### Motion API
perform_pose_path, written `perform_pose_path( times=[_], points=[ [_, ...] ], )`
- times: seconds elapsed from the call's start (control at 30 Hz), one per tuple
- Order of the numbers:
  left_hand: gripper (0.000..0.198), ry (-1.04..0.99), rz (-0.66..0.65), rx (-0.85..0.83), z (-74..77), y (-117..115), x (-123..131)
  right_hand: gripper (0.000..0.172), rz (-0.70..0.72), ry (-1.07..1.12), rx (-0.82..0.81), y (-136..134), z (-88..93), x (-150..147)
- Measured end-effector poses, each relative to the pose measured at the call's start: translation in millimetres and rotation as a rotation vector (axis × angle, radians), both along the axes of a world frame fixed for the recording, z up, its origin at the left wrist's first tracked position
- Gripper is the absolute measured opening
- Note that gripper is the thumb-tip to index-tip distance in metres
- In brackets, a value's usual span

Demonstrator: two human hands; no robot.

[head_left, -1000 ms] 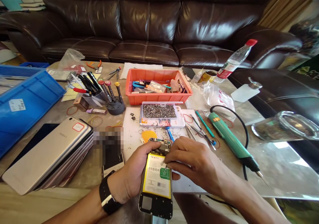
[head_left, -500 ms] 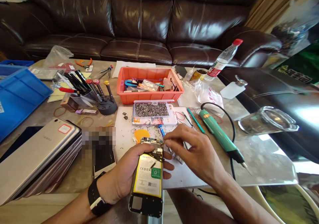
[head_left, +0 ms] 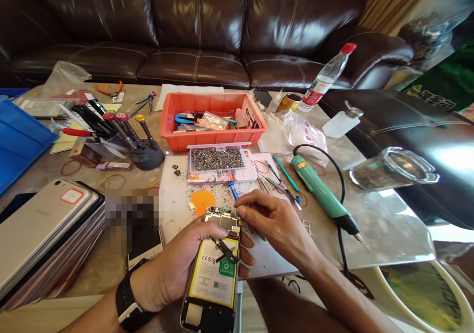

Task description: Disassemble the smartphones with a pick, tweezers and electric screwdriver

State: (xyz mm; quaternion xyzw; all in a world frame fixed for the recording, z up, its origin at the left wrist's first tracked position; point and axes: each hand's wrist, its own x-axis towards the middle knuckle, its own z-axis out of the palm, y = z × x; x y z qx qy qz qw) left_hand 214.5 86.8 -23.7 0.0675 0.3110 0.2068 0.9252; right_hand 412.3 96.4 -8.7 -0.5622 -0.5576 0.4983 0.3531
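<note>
My left hand (head_left: 174, 266) grips an opened smartphone (head_left: 213, 273) from its left side, fingers curling behind it. A yellow-edged battery (head_left: 213, 278) fills the phone's middle, with a circuit board (head_left: 224, 222) above it. A small black strip (head_left: 224, 250) lies across the battery. My right hand (head_left: 272, 222) hovers with curled fingers beside the board's upper right corner. A thin dark tool end (head_left: 256, 233) shows under that palm, but the fingers hide what they hold. An orange round pick (head_left: 203, 202) lies on the white work mat (head_left: 174, 194) just above the phone.
A box of loose screws (head_left: 217, 159) and an orange crate of tools (head_left: 211, 143) stand beyond the mat. A green soldering iron (head_left: 318, 194) lies to the right, tweezers (head_left: 283, 189) beside it. A stack of phones (head_left: 48, 234) sits left, next to a screwdriver stand (head_left: 146, 157).
The view has shifted, with the table sliding left and down. My right hand has moved closer to the phone's top corner. The black strip now shows larger on the battery.
</note>
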Motion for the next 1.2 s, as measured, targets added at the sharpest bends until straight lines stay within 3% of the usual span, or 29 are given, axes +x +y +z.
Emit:
perform_pose_path(
  times=[0.17,0.33,0.47,0.63,0.83,1.03,1.2],
  points=[
    [0.035,0.005,-0.015,0.056,-4.8,-1.5,-2.6,0.018,-0.034,-0.162,0.111,1.8,2.9,6.1],
    [0.036,0.038,-0.024,0.123,-5.9,-1.1,-6.2,0.023,-0.340,-0.583,0.330,13.1,3.2,50.3],
    [0.036,0.045,0.025,0.111,-1.7,-0.7,-6.4,0.028,-0.426,-0.844,0.198,22.6,0.1,86.1],
    [0.035,0.032,0.044,0.081,2.5,2.6,-4.6,0.028,-0.302,-0.973,0.005,28.4,-5.0,89.2],
    [0.035,0.067,0.121,0.064,4.7,3.5,-3.1,0.025,-0.258,-0.939,0.011,32.9,-7.4,84.6],
    [0.035,0.014,0.120,0.003,-3.5,2.4,-6.9,0.033,-0.280,-0.738,0.043,36.0,-1.6,97.9],
    [0.040,-0.014,0.122,-0.052,-4.7,6.9,-7.7,0.031,-0.305,-0.107,0.137,23.1,9.3,70.3]
  ],
)
